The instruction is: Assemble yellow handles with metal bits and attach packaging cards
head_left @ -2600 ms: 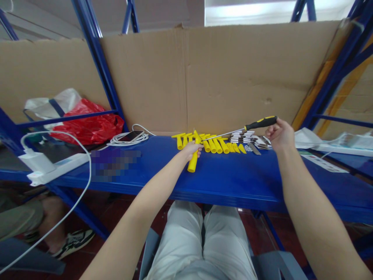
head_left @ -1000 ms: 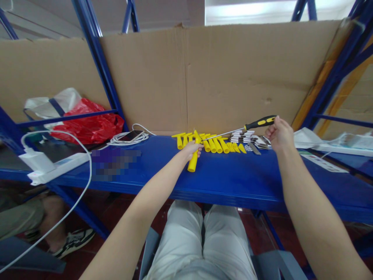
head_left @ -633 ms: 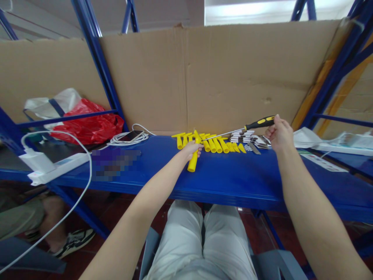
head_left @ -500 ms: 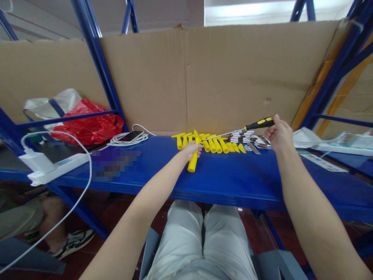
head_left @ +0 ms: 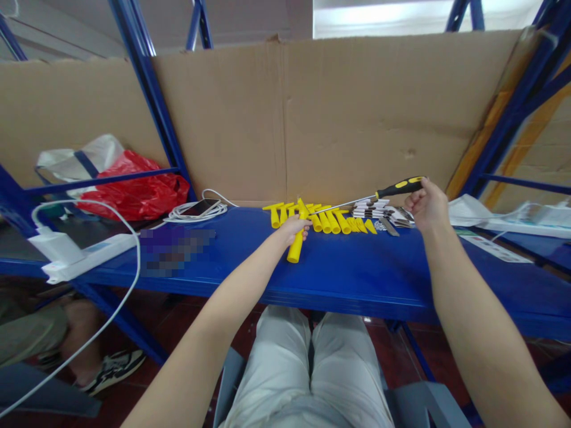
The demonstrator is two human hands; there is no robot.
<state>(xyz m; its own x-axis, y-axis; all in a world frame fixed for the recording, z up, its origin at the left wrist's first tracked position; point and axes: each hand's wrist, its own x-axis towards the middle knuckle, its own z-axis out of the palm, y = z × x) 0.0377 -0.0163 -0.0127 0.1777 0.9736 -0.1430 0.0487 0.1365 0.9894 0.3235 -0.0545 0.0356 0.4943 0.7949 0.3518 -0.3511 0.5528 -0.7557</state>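
Head view is showing the left hand (head_left: 292, 227) gripping a yellow handle (head_left: 295, 244), propping it tilted on the blue shelf (head_left: 357, 273). Right hand (head_left: 426, 206) is closing around the black-and-yellow grip of a screwdriver (head_left: 397, 187), whose shaft is slanting down toward the handle's upper end. More yellow handles (head_left: 328, 220) are lying in a row just behind, beside stacked metal blades (head_left: 372, 211). A phone (head_left: 201, 207) is resting at left

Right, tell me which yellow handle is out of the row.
The yellow handle gripped in the left hand; it points toward the shelf's front edge, while the others lie lined up behind.
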